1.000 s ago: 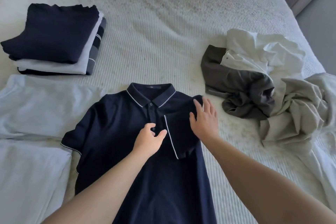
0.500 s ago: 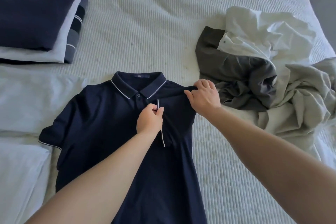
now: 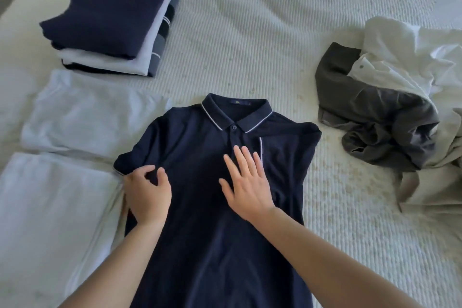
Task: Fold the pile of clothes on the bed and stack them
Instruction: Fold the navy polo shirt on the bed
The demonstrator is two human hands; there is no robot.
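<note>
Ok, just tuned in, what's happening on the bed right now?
A person is folding a navy polo shirt laid flat on the bed. The left hand grips its unfolded sleeve; the right hand presses flat on the chest. A folded stack sits at far left, an unfolded pile at right.

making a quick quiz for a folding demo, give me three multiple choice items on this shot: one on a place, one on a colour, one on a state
1. Where is the folded stack?
A. upper left of the bed
B. beside the unfolded pile
C. on the polo shirt

2. What colour is the stack's top garment?
A. white
B. navy
C. grey

3. What is the right hand doing?
A. gripping the collar
B. lifting a grey garment
C. pressing flat on the polo's chest

Answers:
1 A: it sits far upper left, away from the crumpled pile.
2 B: dark navy lies over a white layer.
3 C: its fingers are straight, while the left hand pinches the sleeve.
</note>
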